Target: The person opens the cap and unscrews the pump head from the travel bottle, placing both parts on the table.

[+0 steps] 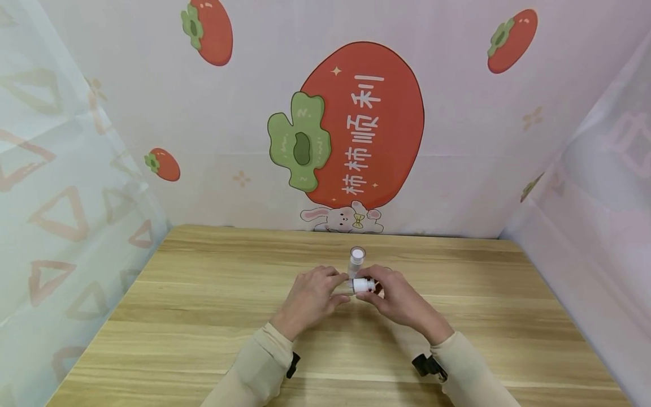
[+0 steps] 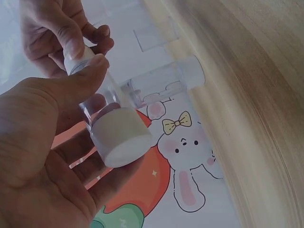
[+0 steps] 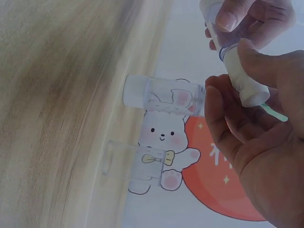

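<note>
A clear bottle (image 2: 107, 92) with white ends is held tilted between both hands, above the table. My left hand (image 1: 312, 294) grips its clear body, thumb across the side and fingers beneath, near the wide white base (image 2: 121, 137). At the other end, my right hand (image 1: 391, 291) pinches the bottle's white top (image 3: 244, 78) between thumb and fingers. Just beyond the hands a second clear bottle (image 3: 166, 95) stands upright on its white base. Beside it is a short clear cap (image 3: 137, 164), mostly hidden behind my right hand in the head view.
The wooden table (image 1: 203, 316) runs back to an upright white cloth (image 1: 244, 113) printed with persimmons and a rabbit. More printed cloth (image 1: 66, 169) hangs along the left and right sides. Black straps (image 1: 427, 366) sit at both wrists.
</note>
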Available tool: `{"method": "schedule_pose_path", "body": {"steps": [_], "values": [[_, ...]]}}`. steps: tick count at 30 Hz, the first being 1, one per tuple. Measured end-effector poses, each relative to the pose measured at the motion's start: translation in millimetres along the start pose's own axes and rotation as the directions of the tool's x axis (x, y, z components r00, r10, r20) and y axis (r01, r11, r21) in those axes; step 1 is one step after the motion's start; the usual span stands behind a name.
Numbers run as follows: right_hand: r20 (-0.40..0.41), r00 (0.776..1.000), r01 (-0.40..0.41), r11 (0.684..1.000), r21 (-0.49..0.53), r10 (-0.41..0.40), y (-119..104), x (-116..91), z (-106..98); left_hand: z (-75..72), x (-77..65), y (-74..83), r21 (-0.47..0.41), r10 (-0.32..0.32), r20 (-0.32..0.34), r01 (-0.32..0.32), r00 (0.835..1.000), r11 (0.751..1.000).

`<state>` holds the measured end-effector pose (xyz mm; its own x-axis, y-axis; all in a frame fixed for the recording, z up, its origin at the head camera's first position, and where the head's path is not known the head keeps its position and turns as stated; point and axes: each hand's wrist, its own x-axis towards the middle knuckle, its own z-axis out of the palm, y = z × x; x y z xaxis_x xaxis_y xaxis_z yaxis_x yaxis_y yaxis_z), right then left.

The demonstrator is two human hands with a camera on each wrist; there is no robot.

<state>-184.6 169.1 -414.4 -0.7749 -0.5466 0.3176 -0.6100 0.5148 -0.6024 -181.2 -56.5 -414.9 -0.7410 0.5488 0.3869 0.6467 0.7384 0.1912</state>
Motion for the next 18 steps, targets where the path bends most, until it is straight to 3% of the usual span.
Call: {"method": "schedule_pose_path", "body": {"steps": [10, 18], "values": [[-0.03, 0.997, 0.078, 0.995, 0.067, -0.076, -0.7, -0.7, 1.7, -0.4, 0.8, -0.4, -0.07, -0.022, 0.041, 0.025, 0.999, 0.997], [-0.074, 0.992, 0.104, 0.994, 0.025, -0.102, -1.4, -0.5, 4.4, -0.2, -1.1, -1.1, -0.077, -0.032, 0.061, 0.037, 0.998, 0.996]]}}
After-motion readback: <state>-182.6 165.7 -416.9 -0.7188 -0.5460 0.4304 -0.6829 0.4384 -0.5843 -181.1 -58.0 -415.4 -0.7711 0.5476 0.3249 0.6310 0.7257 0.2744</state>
